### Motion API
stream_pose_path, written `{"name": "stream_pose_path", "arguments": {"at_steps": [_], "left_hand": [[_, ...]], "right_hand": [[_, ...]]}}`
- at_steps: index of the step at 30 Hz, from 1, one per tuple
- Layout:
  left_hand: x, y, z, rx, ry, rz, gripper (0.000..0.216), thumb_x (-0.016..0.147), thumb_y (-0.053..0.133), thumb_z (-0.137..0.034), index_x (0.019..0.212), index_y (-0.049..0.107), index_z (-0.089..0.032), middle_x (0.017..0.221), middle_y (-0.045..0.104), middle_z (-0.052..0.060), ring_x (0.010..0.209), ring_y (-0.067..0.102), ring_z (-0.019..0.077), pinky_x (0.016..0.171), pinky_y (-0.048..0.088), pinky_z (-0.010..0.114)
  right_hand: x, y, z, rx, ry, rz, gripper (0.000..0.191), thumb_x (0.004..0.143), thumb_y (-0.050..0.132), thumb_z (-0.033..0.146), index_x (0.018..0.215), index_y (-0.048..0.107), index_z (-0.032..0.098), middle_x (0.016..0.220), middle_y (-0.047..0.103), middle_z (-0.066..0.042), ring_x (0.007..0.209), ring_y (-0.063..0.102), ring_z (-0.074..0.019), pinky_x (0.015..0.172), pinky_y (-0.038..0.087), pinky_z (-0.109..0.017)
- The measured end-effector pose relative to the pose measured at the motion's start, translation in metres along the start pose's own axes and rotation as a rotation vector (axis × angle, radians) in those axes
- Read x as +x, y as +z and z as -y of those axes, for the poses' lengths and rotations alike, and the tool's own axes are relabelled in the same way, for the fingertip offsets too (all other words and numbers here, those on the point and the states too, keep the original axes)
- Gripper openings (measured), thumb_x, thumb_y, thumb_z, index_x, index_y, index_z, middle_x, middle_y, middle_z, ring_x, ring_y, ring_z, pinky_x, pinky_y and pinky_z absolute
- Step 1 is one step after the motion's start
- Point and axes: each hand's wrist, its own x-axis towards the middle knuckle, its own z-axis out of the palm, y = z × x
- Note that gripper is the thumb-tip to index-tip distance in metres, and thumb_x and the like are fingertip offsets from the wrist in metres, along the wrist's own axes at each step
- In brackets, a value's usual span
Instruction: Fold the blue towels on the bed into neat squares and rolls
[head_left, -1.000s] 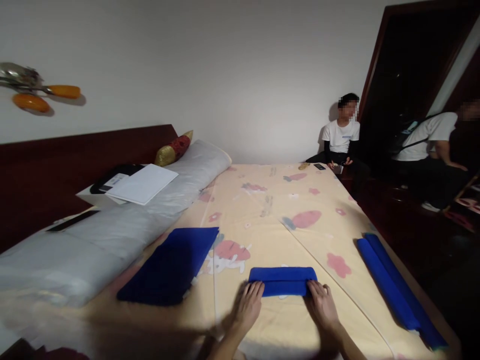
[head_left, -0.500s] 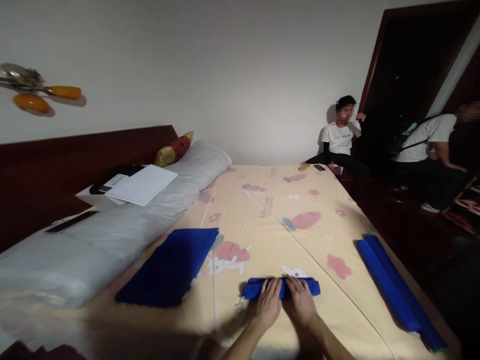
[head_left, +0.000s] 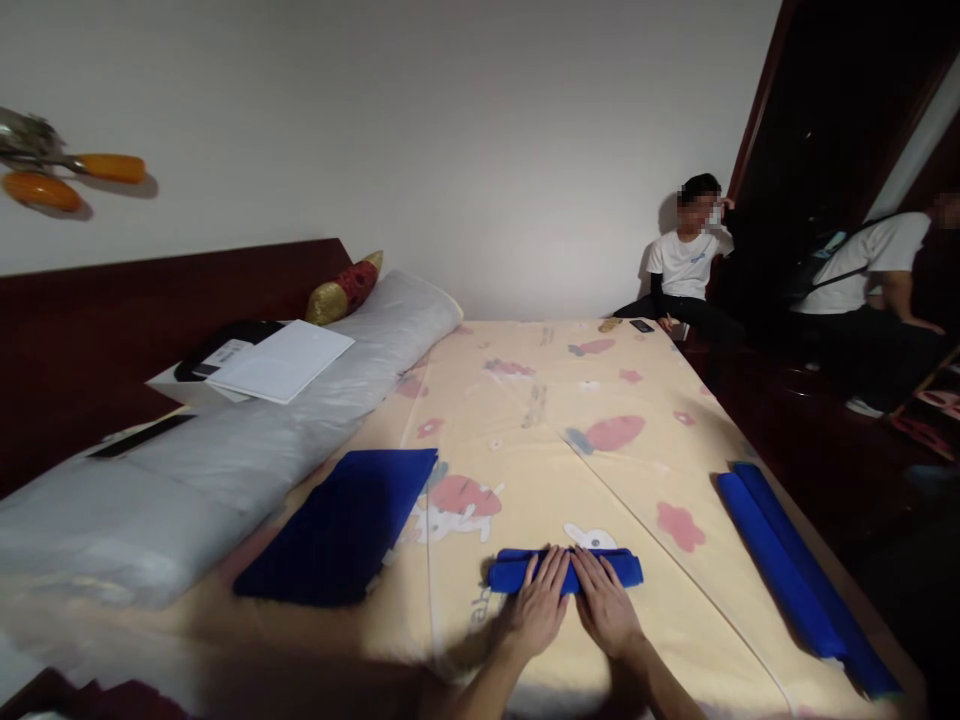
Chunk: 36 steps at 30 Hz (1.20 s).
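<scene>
Pressure from left hand and right hand, the grip laid flat and pinching nothing, bears on a blue bundle right of the flat blue cloth. Uneven pushing could skew it, and with both ends uncovered, an early release might let it spring open!

We note roll: matt cloth, soft-looking; sheet: smooth printed cloth, matt; bolster: faintly shiny fabric; headboard: looks like dark wood.

A bedroom: bed, headboard, pillow
</scene>
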Motion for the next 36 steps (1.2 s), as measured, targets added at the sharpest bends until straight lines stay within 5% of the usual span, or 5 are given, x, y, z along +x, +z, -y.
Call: {"name": "stream_pose_path", "arguments": {"at_steps": [11,17,23,29,36], "left_hand": [[-0.060,-0.014,0.060,0.153,-0.055,-0.040,0.071,0.089,0.041,-0.022,0.154,0.013,-0.022,0.158,0.024,0.002,0.144,0.026,0.0205,0.118,0.022,0.039],[-0.034,-0.023,0.056,0.085,-0.234,0.119,0.065,0.076,0.041,-0.005,0.138,0.047,-0.020,0.143,0.052,0.006,0.133,0.044,0.0196,0.113,0.029,0.037],[-0.012,-0.037,0.041,0.049,-0.353,0.156,0.041,0.071,0.047,-0.006,0.106,0.067,-0.016,0.107,0.070,0.013,0.110,0.060,0.0280,0.099,0.041,0.044],[-0.006,-0.011,0.017,-0.008,-0.263,0.123,0.066,0.075,0.050,-0.018,0.140,0.044,-0.015,0.148,0.045,0.012,0.138,0.036,0.0277,0.113,0.029,0.043],[-0.004,0.007,0.007,-0.099,-0.114,0.095,0.071,0.084,0.046,-0.030,0.151,0.026,-0.016,0.156,0.030,0.009,0.144,0.026,0.0279,0.117,0.023,0.047]], "right_hand": [[-0.043,-0.027,-0.053,-0.064,0.018,-0.050,0.059,0.094,0.034,0.020,0.152,0.020,0.024,0.152,0.038,-0.004,0.138,0.036,-0.0193,0.111,0.029,-0.040],[-0.012,-0.040,-0.036,-0.013,0.213,0.062,0.052,0.080,0.045,0.016,0.130,0.056,0.021,0.133,0.059,-0.009,0.124,0.052,-0.0263,0.104,0.033,-0.044],[0.010,-0.050,-0.027,-0.029,0.329,0.123,0.058,0.067,0.047,0.011,0.121,0.063,0.022,0.121,0.066,-0.012,0.111,0.058,-0.0316,0.096,0.036,-0.050],[0.016,-0.029,0.004,0.032,0.234,0.159,0.067,0.071,0.052,0.023,0.137,0.050,0.023,0.141,0.053,-0.006,0.130,0.045,-0.0278,0.110,0.026,-0.045],[0.018,-0.001,0.015,0.047,0.059,0.190,0.072,0.075,0.048,0.020,0.146,0.037,0.015,0.150,0.040,-0.009,0.137,0.037,-0.0259,0.113,0.027,-0.042]]}}
